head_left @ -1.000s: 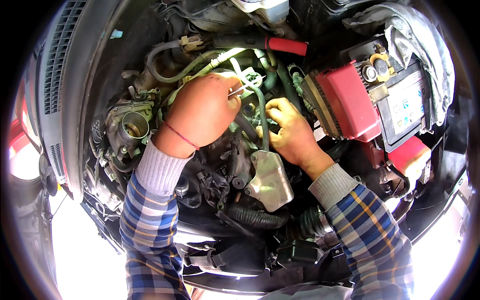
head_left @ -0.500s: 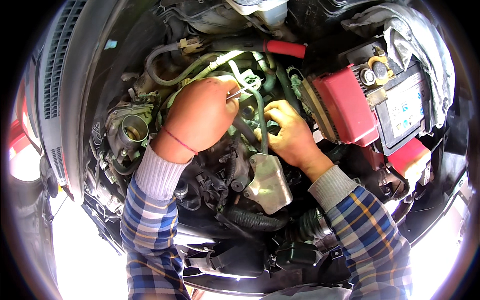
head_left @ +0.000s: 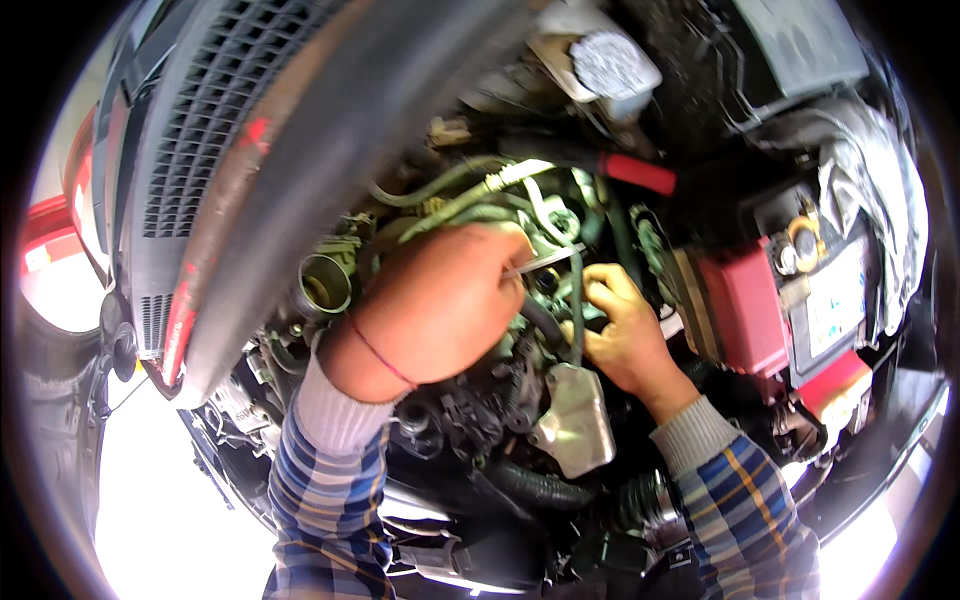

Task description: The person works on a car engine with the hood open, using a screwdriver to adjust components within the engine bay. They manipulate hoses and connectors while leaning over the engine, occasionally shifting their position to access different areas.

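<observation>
Deep in a car's engine bay, my left hand is closed round a thin silver metal tool. The tool's end points right and reaches a narrow dark hose; its grip is hidden in my fist. My right hand is on the other side of that hose, fingers curled and thumb tip beside it. What those fingers pinch, if anything, is hidden. Just beyond the tool is a round pale green fitting. Below the hose sits a bare metal shield plate.
On the right stands a battery with a red cover and a grey cloth behind. An open throttle bore lies left of my left hand. A red-ended tool rests across the far hoses. A dark seal edge crosses the left.
The view has shifted, so engine and hands appear lower and farther right. My left hand still grips the metal tool, and my right hand stays curled by the hose.
</observation>
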Tool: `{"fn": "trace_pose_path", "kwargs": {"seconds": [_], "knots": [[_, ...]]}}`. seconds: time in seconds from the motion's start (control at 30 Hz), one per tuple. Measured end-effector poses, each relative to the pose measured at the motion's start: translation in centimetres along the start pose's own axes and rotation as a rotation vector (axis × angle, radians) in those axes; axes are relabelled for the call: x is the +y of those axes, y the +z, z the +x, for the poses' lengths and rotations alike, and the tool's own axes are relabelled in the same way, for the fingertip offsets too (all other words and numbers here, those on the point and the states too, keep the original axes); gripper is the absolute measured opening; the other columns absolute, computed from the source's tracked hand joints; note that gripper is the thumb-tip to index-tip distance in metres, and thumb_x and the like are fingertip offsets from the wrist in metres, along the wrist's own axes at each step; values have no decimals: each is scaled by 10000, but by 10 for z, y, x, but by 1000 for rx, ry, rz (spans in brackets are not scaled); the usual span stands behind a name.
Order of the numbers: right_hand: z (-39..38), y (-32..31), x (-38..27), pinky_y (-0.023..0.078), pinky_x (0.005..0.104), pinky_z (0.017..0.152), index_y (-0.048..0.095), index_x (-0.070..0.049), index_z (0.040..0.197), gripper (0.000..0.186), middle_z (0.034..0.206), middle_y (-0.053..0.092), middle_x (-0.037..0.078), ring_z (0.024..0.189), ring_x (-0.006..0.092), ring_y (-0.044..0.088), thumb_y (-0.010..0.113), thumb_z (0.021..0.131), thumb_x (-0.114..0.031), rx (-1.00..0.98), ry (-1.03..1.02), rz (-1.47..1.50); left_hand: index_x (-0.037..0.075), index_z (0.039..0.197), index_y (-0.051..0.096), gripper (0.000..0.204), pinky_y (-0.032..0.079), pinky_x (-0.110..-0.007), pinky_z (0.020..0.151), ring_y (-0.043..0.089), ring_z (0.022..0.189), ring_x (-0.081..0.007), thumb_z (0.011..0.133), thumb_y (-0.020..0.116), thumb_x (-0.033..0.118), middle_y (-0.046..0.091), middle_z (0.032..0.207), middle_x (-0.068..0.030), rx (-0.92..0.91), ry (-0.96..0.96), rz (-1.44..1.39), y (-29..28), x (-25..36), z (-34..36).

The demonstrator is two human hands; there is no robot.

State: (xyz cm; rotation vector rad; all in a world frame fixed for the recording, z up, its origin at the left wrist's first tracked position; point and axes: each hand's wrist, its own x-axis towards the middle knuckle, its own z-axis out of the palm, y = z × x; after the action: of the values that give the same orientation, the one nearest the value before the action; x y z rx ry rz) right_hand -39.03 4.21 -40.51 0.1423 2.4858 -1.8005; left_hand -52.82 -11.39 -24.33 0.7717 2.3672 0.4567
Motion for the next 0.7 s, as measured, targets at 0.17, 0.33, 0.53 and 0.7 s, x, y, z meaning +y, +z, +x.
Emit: {"fn": "trace_pose_path", "kwargs": {"seconds": [0.17, 0.33, 0.53, 0.7], "knots": [[2, 2, -2, 511, 367, 939, 675, -9, 1108, 367, 1154, 628, 109, 1082, 314, 636, 813, 772, -63, 37, 29, 61, -10, 997, 680, 171, 524, -415, 686, 689, 756, -342, 862, 639, 87, 689, 810, -182, 9, -1, 40, -1, 3, -4], [3, 0, 1, 523, 384, 876, 670, -32, 1145, 369, 1034, 671, 116, 1010, 304, 643, 796, 800, -65, 77, -24, -25, -11, 990, 679, 167, 525, -411, 679, 683, 735, -343, 859, 646, 86, 685, 789, -177, 3, 22, 55, -2, 5, -4], [11, -2, -8, 519, 373, 862, 691, -61, 1161, 386, 982, 684, 93, 960, 270, 642, 829, 819, -172, 20, 94, 43, -21, 953, 676, 152, 518, -415, 658, 666, 700, -353, 843, 648, 81, 664, 760, -187, 70, 41, 2, 3, 0, 2], [23, -7, -8, 502, 365, 897, 699, -38, 1190, 386, 1031, 675, 104, 1007, 272, 629, 801, 838, -158, -82, 129, 175, -28, 936, 678, 152, 515, -415, 656, 660, 691, -363, 832, 645, 78, 654, 757, -203, 99, 39, 24, 8, 0, 4]]}}
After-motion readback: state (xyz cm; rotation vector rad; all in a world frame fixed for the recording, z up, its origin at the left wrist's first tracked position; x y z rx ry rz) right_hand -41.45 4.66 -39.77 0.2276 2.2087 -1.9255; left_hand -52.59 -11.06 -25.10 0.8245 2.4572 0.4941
